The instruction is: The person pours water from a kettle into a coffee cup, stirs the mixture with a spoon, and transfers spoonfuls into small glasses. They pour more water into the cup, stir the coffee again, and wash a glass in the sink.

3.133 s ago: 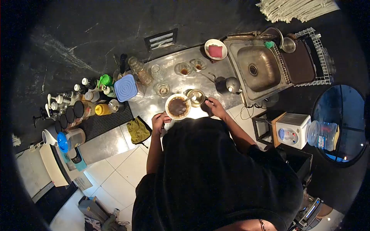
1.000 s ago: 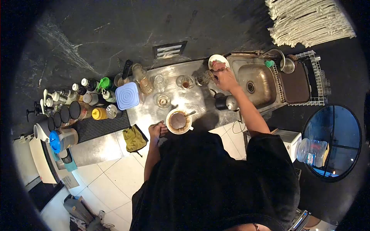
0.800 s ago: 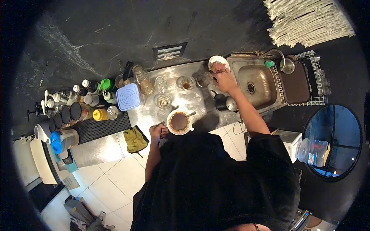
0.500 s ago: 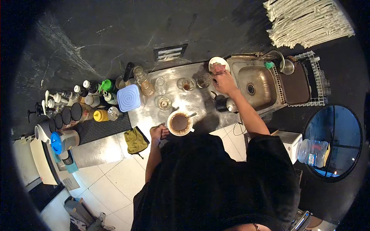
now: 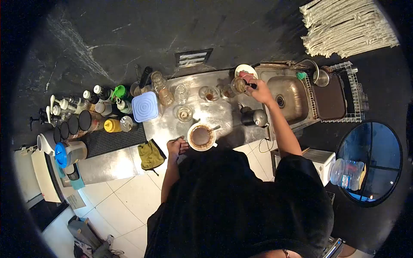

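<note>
My right hand [image 5: 260, 91] is closed around the black handle of a small round utensil that looks like a strainer [image 5: 238, 85]. The utensil is tilted above the counter, beside a white bowl [image 5: 246, 69] with something pinkish in it. Just left of it stands a glass [image 5: 226, 91] with brown residue, and another residue-stained glass [image 5: 209, 94] is farther left. At the counter's front edge my left hand [image 5: 177, 147] lies open, fingers loosely bent, holding nothing. Right beside its fingertips sits a white cup [image 5: 201, 136] of brown liquid with a spoon [image 5: 214, 128] in it.
The sink [image 5: 286, 92] is to the right, with a wire rack [image 5: 355, 92] beyond. A dark metal jug [image 5: 254, 118] stands near the sink's front corner. Glasses [image 5: 181, 93], a blue-lidded container [image 5: 145, 106], bottles [image 5: 112, 125] and an olive cloth [image 5: 151, 155] are to the left.
My right hand has raised the black-handled strainer from beside the glass, turning its round end into view near the bowl. My left hand and the cup have stayed put.
</note>
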Tool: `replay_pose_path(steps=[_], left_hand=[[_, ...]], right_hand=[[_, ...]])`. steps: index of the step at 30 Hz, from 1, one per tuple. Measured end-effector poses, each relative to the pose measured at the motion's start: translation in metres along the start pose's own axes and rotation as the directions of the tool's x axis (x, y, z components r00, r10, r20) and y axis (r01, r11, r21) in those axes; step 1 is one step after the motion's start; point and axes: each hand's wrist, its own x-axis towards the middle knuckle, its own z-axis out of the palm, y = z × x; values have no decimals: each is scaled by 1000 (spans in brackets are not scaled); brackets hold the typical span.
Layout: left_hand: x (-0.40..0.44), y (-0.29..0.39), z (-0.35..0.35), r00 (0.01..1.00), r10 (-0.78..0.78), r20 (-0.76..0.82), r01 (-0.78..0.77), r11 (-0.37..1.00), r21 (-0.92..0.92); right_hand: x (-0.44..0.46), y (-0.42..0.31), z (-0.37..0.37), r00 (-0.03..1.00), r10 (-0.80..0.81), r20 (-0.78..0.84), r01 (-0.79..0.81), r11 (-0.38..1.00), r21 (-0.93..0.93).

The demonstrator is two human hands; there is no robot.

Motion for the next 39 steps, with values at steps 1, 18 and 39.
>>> replay_pose_path(steps=[1,18,39], left_hand=[[8,-7,-3,1000,9,30,-7,999,-52],[31,-21,-18,988,-85,127,91,995,-41],[-7,8,5,999,33,26,-32,998,-48]], right_hand=[[-1,-4,1,999,23,22,-24,999,44],[-18,-77,57,924,-376,70,374,847,-378],[-33,-62,93,870,-431,240,477,610,-632]])
